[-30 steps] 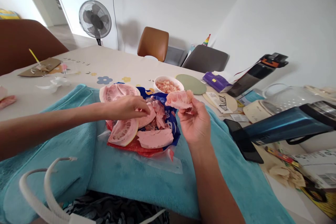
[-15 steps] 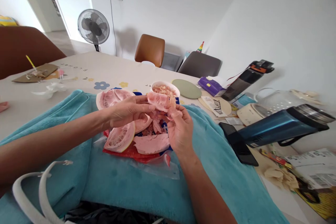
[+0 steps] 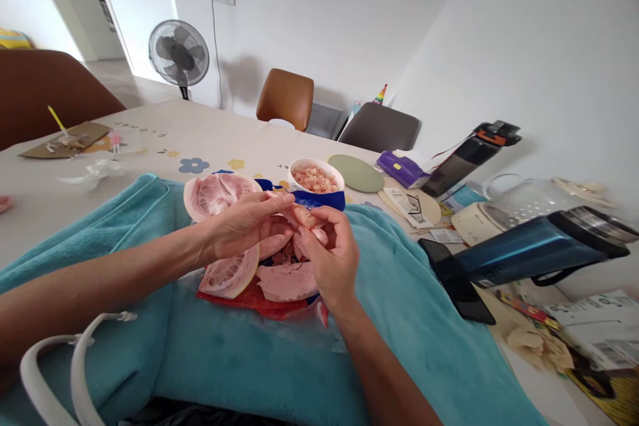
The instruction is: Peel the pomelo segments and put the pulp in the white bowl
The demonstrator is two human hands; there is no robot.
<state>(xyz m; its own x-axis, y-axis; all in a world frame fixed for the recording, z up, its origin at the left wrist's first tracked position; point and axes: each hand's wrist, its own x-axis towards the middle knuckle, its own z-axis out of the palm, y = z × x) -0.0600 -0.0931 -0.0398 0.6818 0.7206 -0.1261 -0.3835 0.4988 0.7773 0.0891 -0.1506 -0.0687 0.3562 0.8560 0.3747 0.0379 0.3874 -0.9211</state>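
Observation:
Both my hands meet over a spread of pomelo pieces, fingers closed around a pink pomelo segment (image 3: 303,215). My left hand (image 3: 242,218) pinches its left side with thumb over fingers. On the right, my right hand (image 3: 335,258) grips the segment and a pale bit of membrane; fingers partly hide both. Just beyond stands a white bowl (image 3: 291,180) of loose pink pulp. A cut pomelo piece (image 3: 212,196) lies behind my left hand. Below are a rind wedge (image 3: 232,274) and a thick pink peel (image 3: 287,281), on a red plastic bag (image 3: 239,303).
A teal towel (image 3: 214,359) covers the near table and lap. To the right are a green oval mat (image 3: 355,173), purple tissue pack (image 3: 402,168), glasses (image 3: 415,206), phone (image 3: 456,283), blue thermos (image 3: 539,246) and dark bottle (image 3: 462,160). A fan (image 3: 178,53) stands behind the table.
The pomelo segment has dropped lower and toward me, away from the bowl's front, so more of the bowl shows. My right hand has shifted slightly left, and my fingers cover more of the segment.

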